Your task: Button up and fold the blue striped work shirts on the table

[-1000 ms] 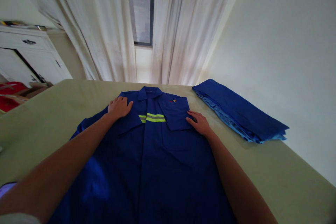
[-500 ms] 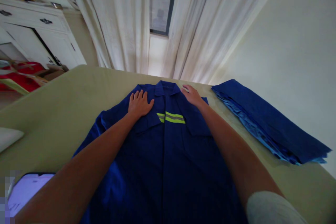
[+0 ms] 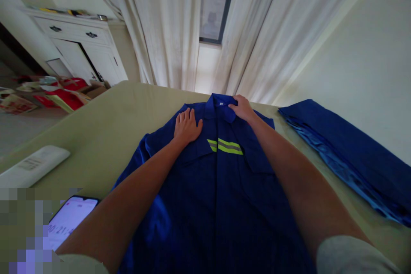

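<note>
A dark blue work shirt [image 3: 218, 188] with yellow-green reflective stripes lies front-up on the olive-green bed surface [image 3: 105, 132]. My left hand [image 3: 186, 126] lies flat on the shirt's left chest, fingers stretched out and together. My right hand [image 3: 242, 108] is at the collar [image 3: 221, 102], its fingers curled on the collar's right flap. Both forearms reach out over the shirt.
A stack of folded blue garments [image 3: 346, 154] lies to the right, near the wall. At the left lie a white remote control [image 3: 32, 165] and a lit phone [image 3: 70, 220]. White curtains, a window and a white cabinet [image 3: 80, 47] stand beyond the bed.
My right hand went from the shirt's right chest pocket up to the collar and closed on it. My left hand stayed on the left chest. The camera swung left.
</note>
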Tool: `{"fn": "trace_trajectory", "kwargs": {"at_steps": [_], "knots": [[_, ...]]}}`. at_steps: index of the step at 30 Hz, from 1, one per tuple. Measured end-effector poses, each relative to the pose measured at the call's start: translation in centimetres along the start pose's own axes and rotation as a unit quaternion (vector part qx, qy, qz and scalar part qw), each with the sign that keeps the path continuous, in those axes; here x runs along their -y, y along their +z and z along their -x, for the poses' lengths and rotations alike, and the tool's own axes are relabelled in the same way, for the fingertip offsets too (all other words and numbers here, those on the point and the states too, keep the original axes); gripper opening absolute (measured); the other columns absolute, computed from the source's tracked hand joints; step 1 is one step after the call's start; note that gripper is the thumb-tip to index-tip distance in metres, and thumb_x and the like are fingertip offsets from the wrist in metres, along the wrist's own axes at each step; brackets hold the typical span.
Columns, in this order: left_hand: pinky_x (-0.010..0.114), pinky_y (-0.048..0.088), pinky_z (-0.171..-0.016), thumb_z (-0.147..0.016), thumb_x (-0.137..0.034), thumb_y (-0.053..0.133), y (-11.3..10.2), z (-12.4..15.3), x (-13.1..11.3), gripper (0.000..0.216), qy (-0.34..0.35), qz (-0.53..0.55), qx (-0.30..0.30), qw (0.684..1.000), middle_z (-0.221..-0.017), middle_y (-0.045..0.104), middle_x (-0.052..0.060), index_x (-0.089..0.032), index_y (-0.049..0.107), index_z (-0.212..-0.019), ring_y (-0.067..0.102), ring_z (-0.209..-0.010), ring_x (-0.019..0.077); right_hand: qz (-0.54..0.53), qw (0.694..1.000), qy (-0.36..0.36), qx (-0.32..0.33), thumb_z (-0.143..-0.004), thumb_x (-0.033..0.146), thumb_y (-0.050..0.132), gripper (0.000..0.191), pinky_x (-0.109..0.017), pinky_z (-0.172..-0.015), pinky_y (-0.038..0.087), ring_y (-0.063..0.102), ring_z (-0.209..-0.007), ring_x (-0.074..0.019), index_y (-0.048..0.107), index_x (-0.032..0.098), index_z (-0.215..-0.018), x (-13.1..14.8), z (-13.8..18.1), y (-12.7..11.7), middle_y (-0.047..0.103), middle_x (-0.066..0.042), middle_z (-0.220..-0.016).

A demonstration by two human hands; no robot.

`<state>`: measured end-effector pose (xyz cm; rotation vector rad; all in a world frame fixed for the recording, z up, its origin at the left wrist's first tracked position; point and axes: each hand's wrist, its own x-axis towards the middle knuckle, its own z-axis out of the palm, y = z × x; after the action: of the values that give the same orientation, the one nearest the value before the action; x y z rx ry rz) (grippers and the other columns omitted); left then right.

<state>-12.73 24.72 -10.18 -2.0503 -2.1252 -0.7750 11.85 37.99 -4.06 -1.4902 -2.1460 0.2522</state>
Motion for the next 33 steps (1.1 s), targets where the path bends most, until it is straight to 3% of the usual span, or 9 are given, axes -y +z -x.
{"fn": "trace_trajectory", "kwargs": {"at_steps": [3, 6, 10, 14, 18, 23, 26, 29, 33], "knots": [[0.050, 0.030, -0.122, -0.105, -0.041, 0.029, -1.0, 0.3, -0.1, 0.062, 0.015, 0.069, -0.084, 0.994, -0.162, 0.041, 0.018, -0.009, 0.035, -0.158, 0.041, -0.147, 0.0331, 0.006, 0.977, -0.212, -0.013, -0.090, 0.019, 0.057, 0.026, -0.043, -0.105, 0.047, 0.061, -0.116, -0.0278, 0.071, 0.018, -0.112, 0.9, 5.3, -2.0, 0.068, -0.013, -0.119], [0.044, 0.030, -0.122, -0.107, -0.037, 0.019, -2.4, 0.8, -0.1, 0.058, 0.058, 0.128, -0.127, 0.982, -0.162, 0.044, 0.011, -0.016, 0.038, -0.157, 0.040, -0.148, 0.0249, 0.054, 0.953, -0.289, 0.067, -0.093, 0.020, 0.056, 0.031, -0.045, -0.111, 0.045, 0.058, -0.125, -0.0272, 0.070, 0.022, -0.120, 1.2, 11.8, -2.0, 0.065, -0.010, -0.134], [0.044, 0.022, -0.126, -0.107, -0.041, 0.024, -3.1, 1.2, -0.3, 0.052, 0.131, 0.113, -0.019, 0.985, -0.140, 0.067, 0.005, -0.024, 0.066, -0.133, 0.053, -0.137, 0.0218, 0.054, 0.971, -0.212, 0.094, -0.104, 0.042, 0.046, 0.042, -0.042, -0.115, 0.044, 0.058, -0.130, -0.0247, 0.061, 0.025, -0.140, 1.3, 17.0, -0.4, 0.063, -0.008, -0.142], [0.047, 0.021, -0.126, -0.099, -0.046, 0.047, -2.0, 0.9, -0.3, 0.044, 0.134, 0.060, 0.051, 0.988, -0.144, 0.065, 0.006, -0.026, 0.068, -0.132, 0.053, -0.137, 0.0257, 0.064, 0.983, -0.165, 0.051, -0.105, 0.052, 0.041, 0.052, -0.043, -0.118, 0.040, 0.054, -0.136, -0.0258, 0.057, 0.025, -0.146, 1.0, 17.3, -0.5, 0.060, -0.008, -0.147], [0.048, 0.024, -0.124, -0.096, -0.047, 0.051, -1.2, 0.5, 0.2, 0.046, 0.099, 0.046, 0.052, 0.993, -0.143, 0.065, 0.006, -0.026, 0.066, -0.135, 0.053, -0.137, 0.0275, 0.172, 0.982, -0.074, -0.025, -0.106, 0.052, 0.039, 0.054, -0.051, -0.118, 0.030, 0.053, -0.134, -0.0327, 0.062, 0.019, -0.142, -1.1, 16.4, -2.9, 0.064, -0.015, -0.142], [0.052, 0.037, -0.115, -0.102, -0.041, 0.036, -1.1, -0.1, 0.7, 0.043, 0.016, 0.063, 0.030, 0.997, -0.136, 0.067, 0.010, -0.024, 0.070, -0.123, 0.054, -0.131, 0.0304, 0.270, 0.962, 0.029, 0.012, -0.108, 0.044, 0.034, 0.046, -0.055, -0.109, 0.028, 0.063, -0.111, -0.0326, 0.070, 0.021, -0.124, -4.2, 16.0, -5.5, 0.075, -0.015, -0.115], [0.054, 0.033, -0.119, -0.099, -0.040, 0.043, -1.0, -0.4, 1.1, 0.043, -0.040, 0.058, -0.029, 0.997, -0.151, 0.053, 0.018, -0.016, 0.067, -0.125, 0.041, -0.144, 0.0350, 0.287, 0.957, 0.031, 0.010, -0.105, 0.037, 0.040, 0.039, -0.053, -0.107, 0.029, 0.060, -0.113, -0.0321, 0.073, 0.022, -0.119, -5.1, 15.9, -5.8, 0.072, -0.015, -0.117], [0.057, 0.028, -0.123, -0.096, -0.038, 0.051, -1.0, -0.7, 1.5, 0.048, -0.090, 0.069, -0.051, 0.992, -0.156, 0.044, 0.025, -0.010, 0.059, -0.134, 0.031, -0.150, 0.0383, 0.293, 0.956, -0.004, -0.029, -0.092, 0.023, 0.053, 0.030, -0.052, -0.109, 0.027, 0.048, -0.130, -0.0349, 0.074, 0.024, -0.114, -5.6, 15.9, -5.9, 0.059, -0.013, -0.142], [0.048, 0.042, -0.117, -0.093, -0.029, 0.051, -1.0, -1.2, 2.1, 0.049, -0.143, 0.141, -0.033, 0.979, -0.139, 0.059, 0.023, -0.009, 0.056, -0.138, 0.055, -0.132, 0.0328, 0.298, 0.954, -0.006, -0.034, -0.088, 0.018, 0.055, 0.028, -0.055, -0.114, 0.020, 0.049, -0.130, -0.0343, 0.070, 0.023, -0.110, -6.4, 15.9, -6.2, 0.063, -0.013, -0.140]]}}
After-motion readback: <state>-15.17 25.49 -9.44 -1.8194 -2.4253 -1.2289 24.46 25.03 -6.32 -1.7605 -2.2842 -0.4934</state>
